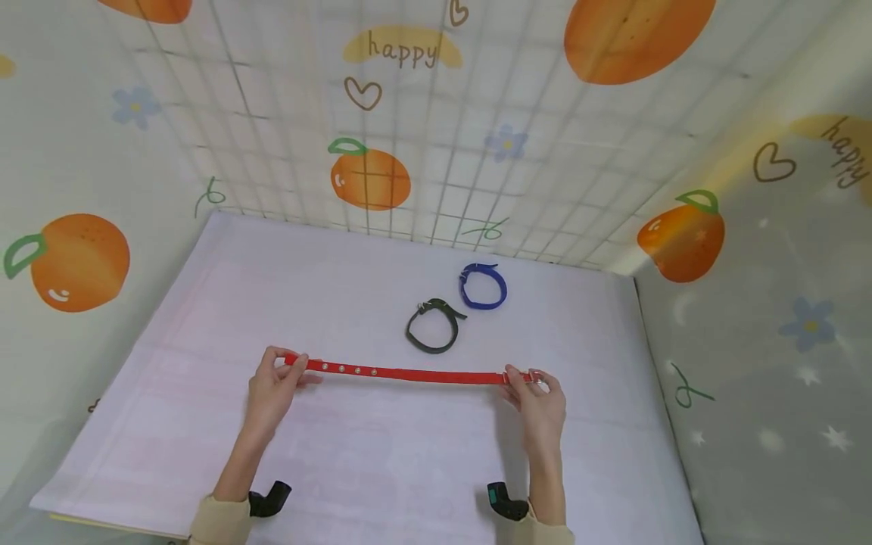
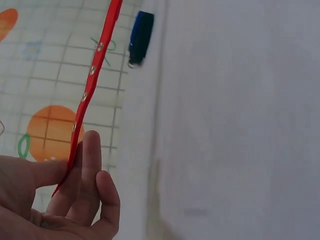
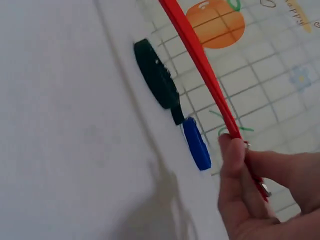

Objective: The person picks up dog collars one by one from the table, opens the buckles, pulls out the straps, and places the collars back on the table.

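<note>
A red collar [image 1: 436,375] is stretched out nearly straight between both hands, above the white surface. My left hand [image 1: 270,386] pinches its tip, near a row of several metal eyelets. At the other end my right hand [image 1: 540,409] pinches the collar by its metal buckle, which the fingers partly hide. The left wrist view shows the eyelet end of the red collar [image 2: 85,95] between thumb and fingers. In the right wrist view the buckle end [image 3: 260,185] sits in the fingers. Beyond the strap lie a dark green collar [image 1: 436,327] and a blue collar [image 1: 483,288], both fastened into loops.
The white table surface [image 1: 381,454] is bounded by a back wall [image 1: 286,151] with a grid and printed oranges. A grey side wall [image 1: 749,341] stands at the right, a pale one [image 1: 68,151] at the left. Dark wrist devices [image 1: 271,499] sit at both sleeves.
</note>
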